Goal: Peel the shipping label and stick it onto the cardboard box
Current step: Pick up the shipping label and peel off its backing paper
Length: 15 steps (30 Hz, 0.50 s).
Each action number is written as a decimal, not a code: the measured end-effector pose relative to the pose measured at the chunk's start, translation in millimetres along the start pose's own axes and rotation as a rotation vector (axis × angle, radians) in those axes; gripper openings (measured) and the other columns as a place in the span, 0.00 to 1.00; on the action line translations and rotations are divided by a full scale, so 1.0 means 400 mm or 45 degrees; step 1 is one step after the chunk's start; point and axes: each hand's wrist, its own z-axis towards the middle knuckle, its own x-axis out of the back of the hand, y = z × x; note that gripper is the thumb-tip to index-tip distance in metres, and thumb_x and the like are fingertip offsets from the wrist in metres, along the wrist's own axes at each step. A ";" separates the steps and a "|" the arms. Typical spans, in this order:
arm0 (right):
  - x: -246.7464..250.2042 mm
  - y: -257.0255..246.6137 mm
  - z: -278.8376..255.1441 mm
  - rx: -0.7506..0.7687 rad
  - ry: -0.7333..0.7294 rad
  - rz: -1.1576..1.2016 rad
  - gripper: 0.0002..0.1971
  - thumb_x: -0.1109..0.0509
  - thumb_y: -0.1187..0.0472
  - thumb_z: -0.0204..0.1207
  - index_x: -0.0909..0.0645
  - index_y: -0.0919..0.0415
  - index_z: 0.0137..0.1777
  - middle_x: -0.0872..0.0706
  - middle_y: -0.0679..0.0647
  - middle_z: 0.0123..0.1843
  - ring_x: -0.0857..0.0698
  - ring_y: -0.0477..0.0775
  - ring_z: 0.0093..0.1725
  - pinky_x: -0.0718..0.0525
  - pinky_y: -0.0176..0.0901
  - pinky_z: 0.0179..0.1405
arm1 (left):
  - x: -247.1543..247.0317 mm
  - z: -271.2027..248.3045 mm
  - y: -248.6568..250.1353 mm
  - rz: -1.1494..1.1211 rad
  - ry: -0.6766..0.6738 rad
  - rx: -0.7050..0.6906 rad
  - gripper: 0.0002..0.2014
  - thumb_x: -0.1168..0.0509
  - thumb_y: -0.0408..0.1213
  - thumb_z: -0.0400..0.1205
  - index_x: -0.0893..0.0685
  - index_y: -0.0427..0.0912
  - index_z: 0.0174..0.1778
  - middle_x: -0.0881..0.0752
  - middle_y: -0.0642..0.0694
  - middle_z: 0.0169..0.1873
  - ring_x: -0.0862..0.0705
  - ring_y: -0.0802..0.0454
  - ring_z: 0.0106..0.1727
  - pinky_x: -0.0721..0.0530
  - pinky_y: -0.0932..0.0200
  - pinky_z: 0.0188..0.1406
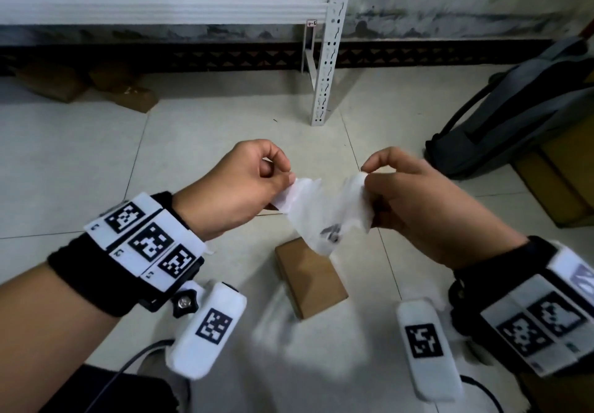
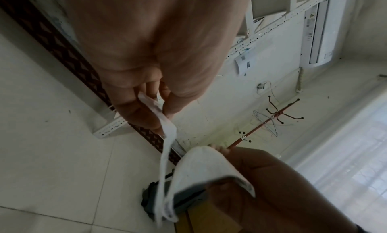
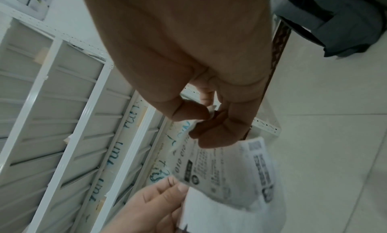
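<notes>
I hold the white shipping label in the air above the floor, with both hands at chest height. My right hand pinches a top corner of the printed label. My left hand pinches the blank white backing sheet, seen edge-on in the left wrist view. The two sheets spread apart at the top and still meet at their lower end. The small brown cardboard box lies flat on the tiled floor right below the label.
A grey backpack leans on larger cardboard boxes at the right. A white perforated shelf post stands behind the hands. Brown parcels lie under the shelf at the far left. Pale floor tiles surround the small box.
</notes>
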 end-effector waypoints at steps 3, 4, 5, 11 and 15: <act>0.015 -0.008 -0.007 0.063 -0.038 -0.017 0.12 0.42 0.77 0.78 0.22 0.66 0.55 0.28 0.52 0.22 0.27 0.49 0.22 0.18 0.43 0.27 | 0.012 0.003 -0.010 0.033 -0.010 -0.015 0.04 0.31 0.26 0.84 0.17 0.29 0.51 0.13 0.23 0.39 0.15 0.48 0.34 0.14 0.67 0.32; 0.017 -0.009 -0.010 0.071 -0.018 -0.010 0.12 0.42 0.78 0.78 0.23 0.67 0.56 0.29 0.54 0.24 0.28 0.50 0.23 0.18 0.42 0.26 | 0.014 0.003 -0.012 0.046 -0.017 -0.017 0.05 0.31 0.26 0.84 0.16 0.27 0.52 0.11 0.24 0.43 0.13 0.47 0.36 0.12 0.65 0.34; 0.017 -0.009 -0.011 0.072 0.008 0.000 0.12 0.42 0.78 0.79 0.23 0.67 0.56 0.29 0.57 0.27 0.27 0.52 0.24 0.16 0.42 0.25 | 0.016 0.003 -0.013 0.081 -0.026 -0.021 0.05 0.31 0.25 0.84 0.15 0.29 0.53 0.10 0.26 0.45 0.12 0.45 0.38 0.10 0.61 0.39; 0.016 0.003 -0.015 0.017 -0.006 -0.036 0.13 0.41 0.76 0.80 0.20 0.63 0.40 0.22 0.61 0.32 0.17 0.53 0.28 0.13 0.46 0.38 | 0.024 0.011 -0.043 0.314 -0.095 -0.023 0.06 0.31 0.27 0.82 0.10 0.39 0.49 0.08 0.38 0.43 0.09 0.38 0.47 0.10 0.43 0.51; 0.017 0.015 -0.016 -0.016 -0.104 -0.101 0.19 0.42 0.77 0.76 0.15 0.64 0.30 0.16 0.62 0.31 0.14 0.58 0.32 0.11 0.53 0.46 | 0.016 0.005 -0.055 0.351 -0.161 0.016 0.08 0.29 0.26 0.79 0.09 0.41 0.49 0.10 0.40 0.37 0.16 0.46 0.35 0.19 0.59 0.35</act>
